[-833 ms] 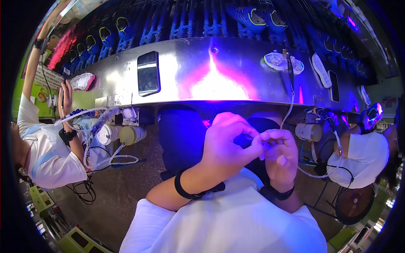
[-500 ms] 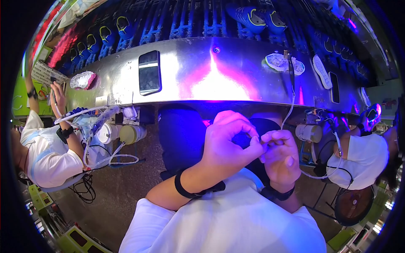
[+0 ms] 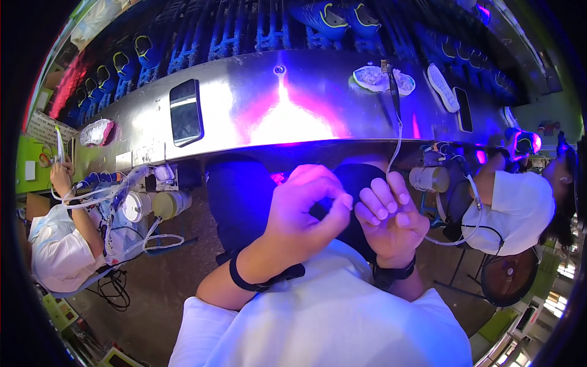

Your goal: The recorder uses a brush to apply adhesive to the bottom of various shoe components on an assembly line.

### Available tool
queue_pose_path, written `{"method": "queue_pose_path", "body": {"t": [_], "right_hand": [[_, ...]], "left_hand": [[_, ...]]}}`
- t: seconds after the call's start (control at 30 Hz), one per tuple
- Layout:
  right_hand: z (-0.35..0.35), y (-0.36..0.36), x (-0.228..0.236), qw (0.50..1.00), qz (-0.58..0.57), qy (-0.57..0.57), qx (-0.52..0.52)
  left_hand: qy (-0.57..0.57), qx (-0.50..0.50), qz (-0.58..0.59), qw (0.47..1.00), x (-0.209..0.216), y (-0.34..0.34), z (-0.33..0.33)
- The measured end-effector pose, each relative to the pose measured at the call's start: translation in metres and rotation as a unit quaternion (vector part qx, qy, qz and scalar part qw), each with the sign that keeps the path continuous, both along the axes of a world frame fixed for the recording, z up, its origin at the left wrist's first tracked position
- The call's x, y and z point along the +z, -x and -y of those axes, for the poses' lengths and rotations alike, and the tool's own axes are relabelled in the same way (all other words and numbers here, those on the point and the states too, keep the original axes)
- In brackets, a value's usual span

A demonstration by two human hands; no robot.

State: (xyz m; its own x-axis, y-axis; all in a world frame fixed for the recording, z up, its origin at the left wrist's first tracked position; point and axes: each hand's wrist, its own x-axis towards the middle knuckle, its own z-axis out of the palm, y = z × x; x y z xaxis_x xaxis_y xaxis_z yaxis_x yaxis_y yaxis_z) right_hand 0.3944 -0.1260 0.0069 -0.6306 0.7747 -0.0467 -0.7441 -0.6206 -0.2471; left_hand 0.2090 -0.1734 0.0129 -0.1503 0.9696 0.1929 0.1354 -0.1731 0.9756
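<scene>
My left hand (image 3: 309,208) is raised over my lap, its thumb and index finger curled into a ring and pinched at the tips. Anything between those tips is too small to make out. Just to its right, my right hand (image 3: 391,219) faces me with loosely bent fingers apart and no object visible in it. A narrow gap separates the two hands. Dark wristbands circle both wrists. Beyond them, on the metal bench (image 3: 232,122), a thin-handled brush (image 3: 394,92) with a pale hose lies across a whitish, crusted pad (image 3: 371,78).
A black phone (image 3: 186,113) lies at the bench's left; a second phone (image 3: 464,110) sits near a white sole-shaped piece (image 3: 442,87) at right. Blue shoes (image 3: 327,21) stand on the rack behind. Containers (image 3: 171,205) hang below the edge. Co-workers sit on both sides.
My hands have drawn slightly apart, and the right fingers have bent and spread. The whole view has shifted, so the bench appears farther left. The co-worker at left has lowered an arm.
</scene>
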Motion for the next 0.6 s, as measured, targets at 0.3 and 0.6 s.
{"method": "queue_pose_path", "body": {"t": [0.3,0.6], "right_hand": [[-0.005,-0.008,0.000,0.996,0.061,-0.067,-0.014],[-0.010,-0.011,-0.004,0.996,0.025,-0.080,0.025]], "left_hand": [[-0.185,-0.036,-0.134,0.973,0.011,-0.020,-0.016],[-0.203,-0.037,-0.128,0.970,0.014,-0.022,-0.021]]}}
